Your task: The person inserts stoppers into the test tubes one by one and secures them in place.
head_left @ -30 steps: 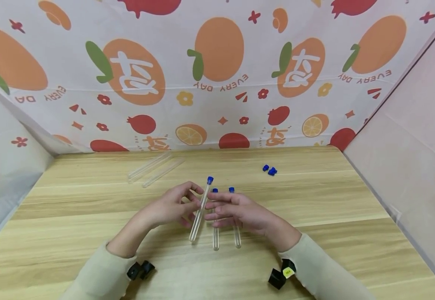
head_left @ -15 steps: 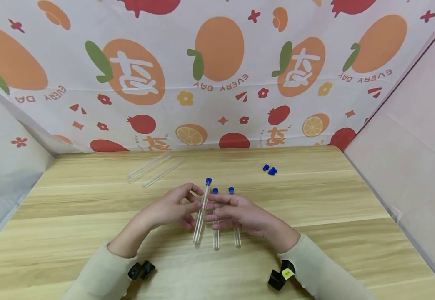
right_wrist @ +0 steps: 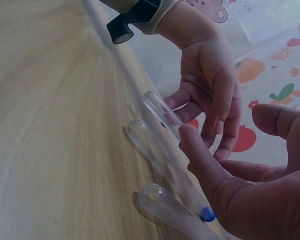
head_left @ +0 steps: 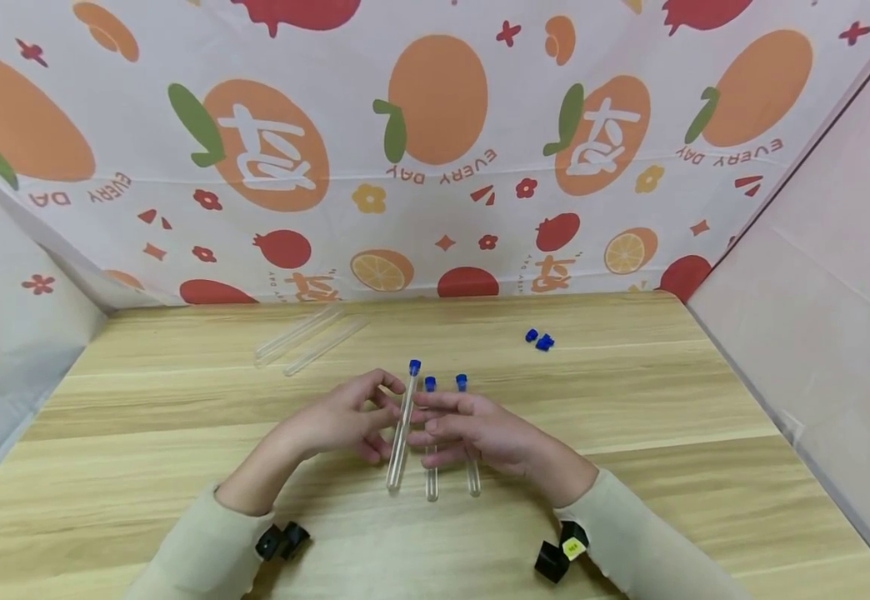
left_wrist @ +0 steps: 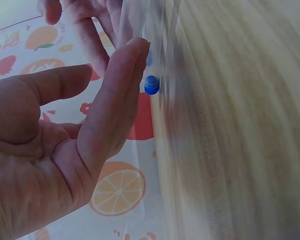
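Three clear test tubes with blue caps lie side by side at the middle of the table. Between my hands is the left capped tube (head_left: 398, 454), tilted a little from the other two. Beside it, on its left, my left hand (head_left: 341, 417) has loosely bent fingers near or touching the tube; contact is unclear. My right hand (head_left: 491, 429) reaches over the middle tube (head_left: 432, 483) and the right tube (head_left: 474, 477), partly hiding both, its fingers extended. In the right wrist view, rounded tube ends (right_wrist: 152, 195) show below the right hand (right_wrist: 255, 190). Neither thumb pinches anything.
Several clear tubes without visible caps (head_left: 326, 346) lie at the back left of the wooden table (head_left: 630, 500). Several loose blue caps (head_left: 544, 342) are grouped at the back right. A fruit-print cloth (head_left: 435, 208) hangs behind the table.
The left tube has turned to lie straighter: its cap shifted slightly left and toward me, its rounded end to the right. Both hands have barely moved.
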### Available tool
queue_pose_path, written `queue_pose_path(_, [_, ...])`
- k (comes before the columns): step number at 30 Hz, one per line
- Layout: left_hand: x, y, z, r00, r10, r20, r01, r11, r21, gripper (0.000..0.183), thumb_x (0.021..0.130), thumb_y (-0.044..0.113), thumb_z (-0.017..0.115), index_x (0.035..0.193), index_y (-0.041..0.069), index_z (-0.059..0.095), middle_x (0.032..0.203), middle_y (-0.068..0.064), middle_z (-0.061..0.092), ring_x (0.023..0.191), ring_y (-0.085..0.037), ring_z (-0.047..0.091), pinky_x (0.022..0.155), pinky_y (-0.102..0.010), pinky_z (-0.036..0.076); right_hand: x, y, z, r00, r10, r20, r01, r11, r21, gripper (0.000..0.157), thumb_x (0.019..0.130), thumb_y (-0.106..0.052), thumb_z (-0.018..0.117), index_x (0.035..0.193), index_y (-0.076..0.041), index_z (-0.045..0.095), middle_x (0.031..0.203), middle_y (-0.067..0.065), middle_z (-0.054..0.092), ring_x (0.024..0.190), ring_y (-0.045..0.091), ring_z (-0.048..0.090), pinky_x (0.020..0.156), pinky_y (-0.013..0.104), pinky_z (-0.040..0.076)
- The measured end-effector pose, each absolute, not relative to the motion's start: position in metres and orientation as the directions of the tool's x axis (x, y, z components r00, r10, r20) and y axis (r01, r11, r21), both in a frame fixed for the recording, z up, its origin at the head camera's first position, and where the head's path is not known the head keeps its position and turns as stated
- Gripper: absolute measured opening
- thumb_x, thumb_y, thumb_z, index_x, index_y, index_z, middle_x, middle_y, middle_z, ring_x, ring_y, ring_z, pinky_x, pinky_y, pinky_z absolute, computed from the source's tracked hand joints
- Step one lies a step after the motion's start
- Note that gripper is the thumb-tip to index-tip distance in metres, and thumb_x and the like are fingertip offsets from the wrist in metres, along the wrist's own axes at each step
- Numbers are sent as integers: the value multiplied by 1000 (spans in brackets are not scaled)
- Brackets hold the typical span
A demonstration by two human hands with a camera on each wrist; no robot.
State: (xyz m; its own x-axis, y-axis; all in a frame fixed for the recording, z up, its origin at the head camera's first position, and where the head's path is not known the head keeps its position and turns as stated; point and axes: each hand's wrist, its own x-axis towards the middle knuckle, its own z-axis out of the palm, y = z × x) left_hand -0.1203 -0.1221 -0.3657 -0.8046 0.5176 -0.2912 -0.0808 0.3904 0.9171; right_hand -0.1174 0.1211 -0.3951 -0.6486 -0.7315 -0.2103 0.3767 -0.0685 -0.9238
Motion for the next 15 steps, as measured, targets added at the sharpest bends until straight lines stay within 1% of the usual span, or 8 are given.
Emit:
queue_pose_path(9, [-120,-121,-366,-798,518,-307,-91,400,912,35,104,9,49,137,0,40,118,-25,55,74,-30,71,67,-42,61,-117,121,-396,-636,-739,-223,399,-67,-915,61,101,-9,54,155,-2,29,154,22,38,134,42,47,98,43,53])
queue_pose_path(15, [-122,-120,-367,-797,510,-322,-100,414,905,35,103,9,50,136,0,41,118,-24,55,74,-30,71,66,-42,61,-118,121,-395,-618,-754,-222,404,-62,-913,63,101,-10,54,156,-2,25,155,22,36,134,41,48,99,42,53])
